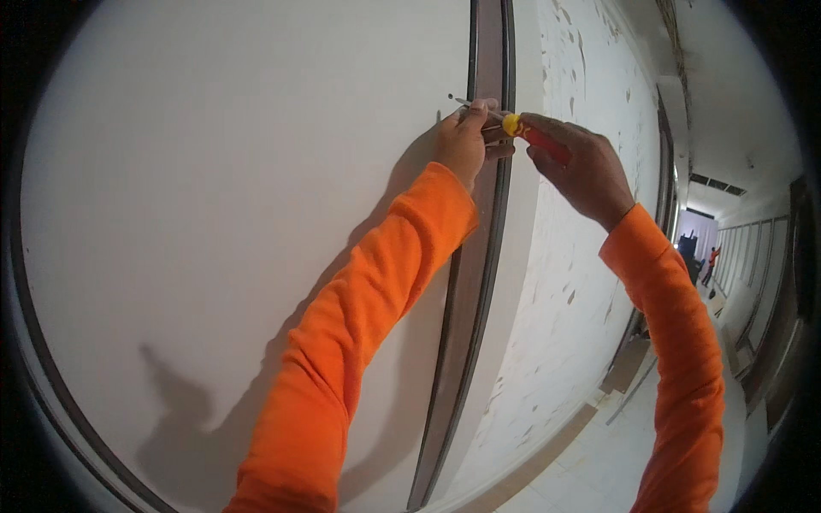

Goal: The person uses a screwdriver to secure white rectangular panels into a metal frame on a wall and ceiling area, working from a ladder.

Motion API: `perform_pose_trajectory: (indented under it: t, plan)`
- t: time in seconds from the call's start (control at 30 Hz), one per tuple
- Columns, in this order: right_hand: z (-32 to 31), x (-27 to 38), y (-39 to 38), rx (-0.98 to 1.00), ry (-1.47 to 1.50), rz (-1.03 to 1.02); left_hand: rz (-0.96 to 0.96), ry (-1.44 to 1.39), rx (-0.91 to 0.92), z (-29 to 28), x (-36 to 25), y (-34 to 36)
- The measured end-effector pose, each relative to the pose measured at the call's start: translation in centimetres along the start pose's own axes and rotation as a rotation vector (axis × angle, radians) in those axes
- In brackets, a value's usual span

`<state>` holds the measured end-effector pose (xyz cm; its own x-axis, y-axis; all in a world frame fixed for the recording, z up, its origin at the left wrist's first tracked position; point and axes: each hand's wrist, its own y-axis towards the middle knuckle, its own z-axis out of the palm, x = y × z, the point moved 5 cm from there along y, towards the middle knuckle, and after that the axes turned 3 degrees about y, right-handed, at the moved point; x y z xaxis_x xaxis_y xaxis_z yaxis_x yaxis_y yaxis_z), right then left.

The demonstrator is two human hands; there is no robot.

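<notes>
A screwdriver with a red and yellow handle (pixel 546 145) points up and left toward a white door-like panel (pixel 256 171). My right hand (pixel 586 167) is closed around the handle from the right. At the shaft, my left hand (pixel 464 141) pinches with thumb and fingers, close to the panel's edge. The thin metal tip (pixel 462 101) shows past the left thumb, beside a small dark spot (pixel 451 96) on the panel; whether it is a hole or a screw head, I cannot tell. A short dark mark (pixel 439 115) sits just below it.
A brown upright frame strip (pixel 466 316) with black edges runs alongside the panel. Right of it is a white wall (pixel 573 214) with scattered patchy marks. A corridor with a pale tiled floor (pixel 590 462) stretches away, where a distant person in orange (pixel 711 263) stands.
</notes>
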<state>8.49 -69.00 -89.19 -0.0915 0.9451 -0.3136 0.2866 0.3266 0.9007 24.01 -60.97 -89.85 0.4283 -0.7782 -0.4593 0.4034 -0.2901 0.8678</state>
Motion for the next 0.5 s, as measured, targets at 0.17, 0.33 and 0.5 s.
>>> perform_pose_trajectory:
  t: [0.17,0.33,0.5]
  plan:
    - [-0.5,0.1,1.7,0.065,-0.117,0.032,0.002,-0.087,0.095,-0.2,0.6,1.5]
    - [0.8,-0.1,3.0,0.029,-0.154,-0.098,0.03,-0.118,0.033,-0.8,0.6,2.0]
    - [0.2,0.0,3.5,0.071,-0.202,-0.137,0.055,-0.139,0.041,-1.1,0.8,2.1]
